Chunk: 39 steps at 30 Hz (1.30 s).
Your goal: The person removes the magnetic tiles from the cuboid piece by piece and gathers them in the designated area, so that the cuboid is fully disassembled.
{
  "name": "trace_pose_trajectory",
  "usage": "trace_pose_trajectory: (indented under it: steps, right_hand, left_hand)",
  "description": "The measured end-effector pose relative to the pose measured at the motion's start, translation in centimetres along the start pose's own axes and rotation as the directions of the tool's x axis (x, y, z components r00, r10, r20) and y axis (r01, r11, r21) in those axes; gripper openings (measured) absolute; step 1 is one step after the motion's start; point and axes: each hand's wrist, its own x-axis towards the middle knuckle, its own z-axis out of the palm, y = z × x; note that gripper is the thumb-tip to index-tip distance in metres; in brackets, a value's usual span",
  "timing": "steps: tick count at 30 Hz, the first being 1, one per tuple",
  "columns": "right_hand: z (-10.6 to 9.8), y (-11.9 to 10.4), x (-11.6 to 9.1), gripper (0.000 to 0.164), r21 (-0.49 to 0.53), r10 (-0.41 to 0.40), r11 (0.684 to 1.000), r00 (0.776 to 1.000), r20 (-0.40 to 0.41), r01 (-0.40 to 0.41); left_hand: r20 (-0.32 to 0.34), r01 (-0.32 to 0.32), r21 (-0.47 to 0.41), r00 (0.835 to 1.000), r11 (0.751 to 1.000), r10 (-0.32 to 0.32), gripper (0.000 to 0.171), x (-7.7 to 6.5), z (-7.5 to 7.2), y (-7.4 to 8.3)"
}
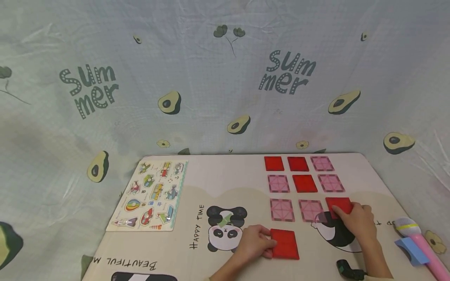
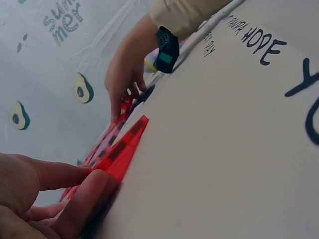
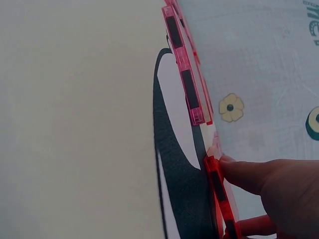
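Note:
My left hand [image 1: 254, 242] pinches a red magnetic tile [image 1: 285, 244] by its left edge, in front of the other tiles. In the left wrist view, that tile [image 2: 123, 152] is tilted, with thumb and finger on it. Farther right, my right hand [image 1: 358, 221] holds another red magnetic tile [image 1: 338, 207] at the near right corner of a grid of tiles. The right wrist view has the thumb and a finger on this tile's edges [image 3: 219, 191]. To its left lies a pink tile [image 1: 311, 210]; behind it is another pink tile [image 1: 331, 183].
The grid also has red tiles [image 1: 305, 183] and pink tiles [image 1: 282, 210], spaced apart. A picture puzzle board [image 1: 147, 197] lies at the left. At the right are a pink toy microphone [image 1: 418, 242] and a blue block [image 1: 412, 251]. A printed cloth [image 1: 211, 78] hangs behind the table.

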Motion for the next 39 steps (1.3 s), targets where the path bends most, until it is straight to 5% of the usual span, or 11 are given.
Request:
trace_pose_trajectory:
  steps: [25, 31, 39]
  right_hand:
    - [0.0, -1.9, -0.1, 0.072, -0.024, -0.008, 1.000, 0.998, -0.069, 0.006]
    - [-0.8, -4.1, -1.1, 0.072, 0.026, -0.068, 0.997, 0.989, -0.132, 0.072]
    - [-1.6, -7.3, -2.6, 0.078, 0.116, -0.137, 0.980, 0.975, -0.176, 0.159]
  left_hand:
    - [-0.045, -0.021, 0.105, 0.999, 0.994, 0.026, 0.019, -0.2, 0.7, 0.7]
    - [-0.092, -0.066, 0.121, 0.993, 0.991, 0.077, 0.021, -0.1, -0.5, 1.3]
    - [-0.199, -0.099, 0.126, 0.972, 0.987, 0.123, 0.038, 0.5, -3.9, 2.1]
